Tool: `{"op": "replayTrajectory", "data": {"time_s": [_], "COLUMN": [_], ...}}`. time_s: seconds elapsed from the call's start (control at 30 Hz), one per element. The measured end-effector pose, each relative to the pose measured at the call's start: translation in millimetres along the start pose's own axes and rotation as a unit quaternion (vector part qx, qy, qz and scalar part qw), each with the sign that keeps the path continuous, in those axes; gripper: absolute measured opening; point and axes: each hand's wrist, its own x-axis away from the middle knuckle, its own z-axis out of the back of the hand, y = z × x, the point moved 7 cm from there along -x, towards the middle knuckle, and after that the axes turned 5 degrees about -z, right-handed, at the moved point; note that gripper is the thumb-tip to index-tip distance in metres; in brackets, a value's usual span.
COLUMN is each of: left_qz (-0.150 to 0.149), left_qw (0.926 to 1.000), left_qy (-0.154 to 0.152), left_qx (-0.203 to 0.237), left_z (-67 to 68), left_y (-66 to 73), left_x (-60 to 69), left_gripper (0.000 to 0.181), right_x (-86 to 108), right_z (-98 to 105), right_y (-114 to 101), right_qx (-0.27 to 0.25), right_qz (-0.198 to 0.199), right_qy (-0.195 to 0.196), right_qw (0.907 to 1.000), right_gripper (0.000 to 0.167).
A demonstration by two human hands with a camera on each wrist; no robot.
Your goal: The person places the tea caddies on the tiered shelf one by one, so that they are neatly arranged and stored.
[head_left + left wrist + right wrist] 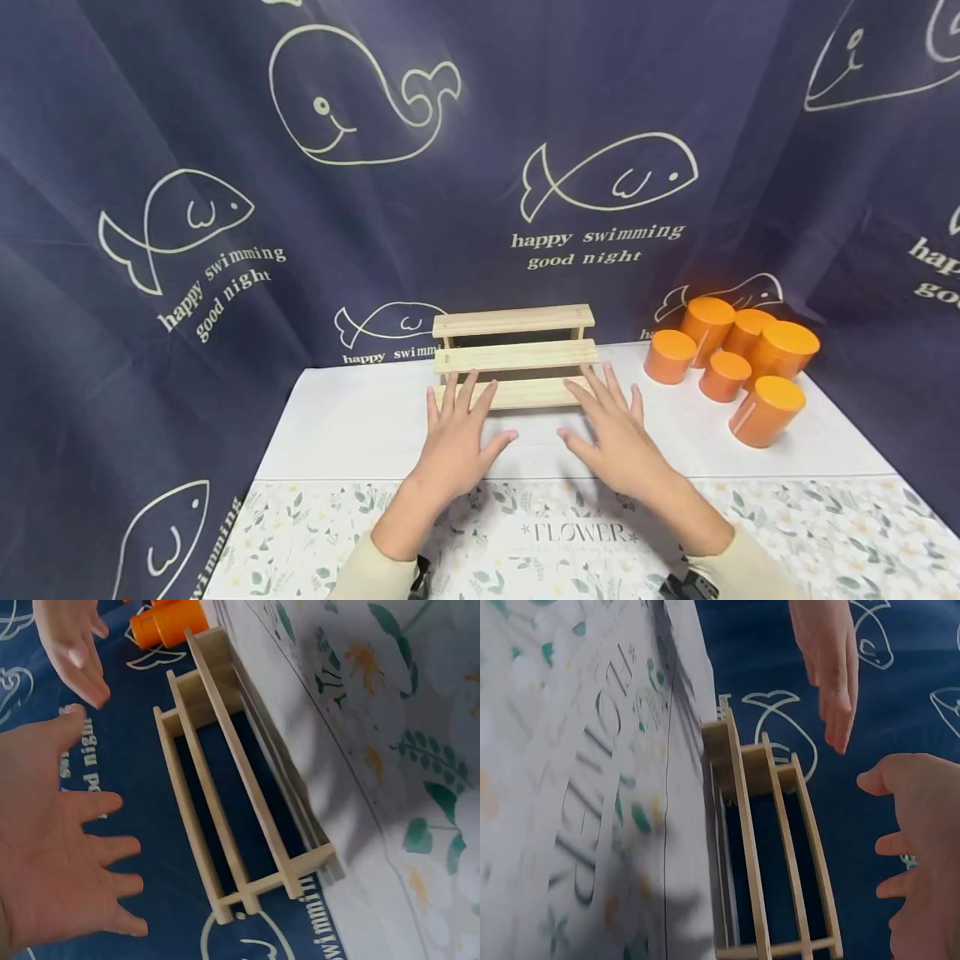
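Observation:
A small three-step wooden shelf point(517, 357) of pale planks stands at the back of the table, against the curtain. My left hand point(459, 442) hovers before its left end, fingers straight and spread. Before the right end is my right hand point(618, 442), likewise spread, and neither holds anything. In the left wrist view, the left hand point(60, 847) is apart from the shelf point(225, 780), its palm showing. The right wrist view also has a gap between the right hand point(922, 847) and the shelf point(772, 840).
Several orange cylindrical canisters point(767, 411) with flat tops stand grouped to the right of the shelf. A dark blue curtain point(480, 225) with fish drawings hangs behind and at both sides. A floral cloth point(555, 567) covers the white table's point(360, 425) front part.

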Motion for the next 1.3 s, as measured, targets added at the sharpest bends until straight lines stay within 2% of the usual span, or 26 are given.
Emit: {"op": "replayTrajectory", "data": {"time_s": [0.13,0.3,0.37,0.5,0.57,0.6,0.67,0.73,0.8,0.9,1.0,1.07,1.13,1.17,1.23,1.3], "left_qz": [0.012,0.039,0.059,0.121,0.151,0.165,0.188,0.203,0.217,0.229,0.234,0.233,0.234,0.233,0.229,0.224], "left_qw": [0.9971,0.9845,0.9757,0.9533,0.9415,0.9358,0.9233,0.9096,0.8941,0.8699,0.8444,0.8364,0.8333,0.8345,0.8373,0.836], "left_qy": [0.015,0.055,0.075,0.112,0.123,0.126,0.131,0.14,0.151,0.176,0.213,0.233,0.249,0.252,0.26,0.269], "left_qx": [0.073,0.162,0.197,0.253,0.275,0.285,0.308,0.334,0.362,0.4,0.432,0.438,0.435,0.431,0.423,0.423], "left_z": [3.1,10.1,11.7,11.5,7.7,4.9,-1.6,-8.6,-16.5,-25.1,-30.7,-32.9,-35.2,-36.4,-37.1,-38.2], "left_y": [-14.7,-40.2,-52.8,-80.2,-93.0,-98.9,-109.0,-117.1,-125.1,-133.1,-140.0,-141.9,-144.1,-144.8,-144.9,-144.1], "left_x": [-7.1,-24.5,-33.0,-50.2,-57.1,-60.0,-65.0,-70.2,-75.7,-83.9,-88.7,-90.5,-92.6,-93.5,-95.4,-95.7], "left_gripper": [0.076,0.068,0.066,0.071,0.077,0.08,0.083,0.084,0.084,0.084,0.081,0.073,0.063,0.058,0.049,0.046], "right_x": [2.1,13.7,21.6,37.1,44.4,48.2,55.6,65.2,73.6,80.9,82.4,81.6,80.4,79.9,78.0,77.3], "right_z": [15.6,46.4,62.9,97.3,110.2,115.0,120.9,121.6,118.3,110.5,100.7,96.7,94.6,93.9,92.9,90.9], "right_y": [18.8,55.9,73.7,110.8,130.7,141.1,162.3,182.5,200.6,222.7,236.9,242.3,246.5,248.3,251.0,252.5], "right_qx": [-0.053,-0.096,-0.107,-0.122,-0.13,-0.139,-0.162,-0.196,-0.232,-0.288,-0.325,-0.338,-0.336,-0.332,-0.317,-0.292], "right_qz": [-0.002,-0.019,-0.027,-0.053,-0.095,-0.132,-0.217,-0.308,-0.382,-0.446,-0.48,-0.486,-0.484,-0.482,-0.473,-0.467], "right_qy": [0.037,0.123,0.175,0.275,0.303,0.305,0.291,0.266,0.237,0.203,0.168,0.157,0.155,0.156,0.153,0.145], "right_qw": [0.9979,0.9875,0.9784,0.952,0.9392,0.9329,0.9174,0.8922,0.8627,0.8228,0.7969,0.7906,0.7929,0.7954,0.8077,0.8222], "right_gripper": [0.062,0.052,0.049,0.05,0.058,0.064,0.077,0.087,0.096,0.102,0.103,0.101,0.099,0.097,0.092,0.087]}}
